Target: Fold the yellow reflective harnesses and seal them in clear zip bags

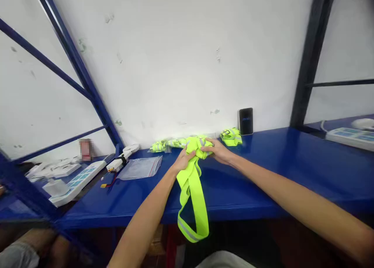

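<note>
A bunched neon-yellow reflective strap (198, 190) with a silver stripe is between my two hands, above the blue shelf. Its loose end hangs in a long loop over the shelf's front edge. On the left side of the bundle, my left hand (184, 160) grips with the thumb on top. The right side is held by my right hand (216, 151), its fingers closed on the cloth. Behind my hands lie several more yellow bundles (159, 146), some apparently in clear plastic. One folded yellow bundle (231, 137) sits to the right, apart from my hands.
The blue shelf (263, 162) meets a white wall. A phone (246, 121) leans there. Left are a clear zip bag (140, 168), a white device with wires (117, 164) and a power strip (78, 183). Blue posts (78, 65) frame the left side; a person's leg (35, 240) shows below.
</note>
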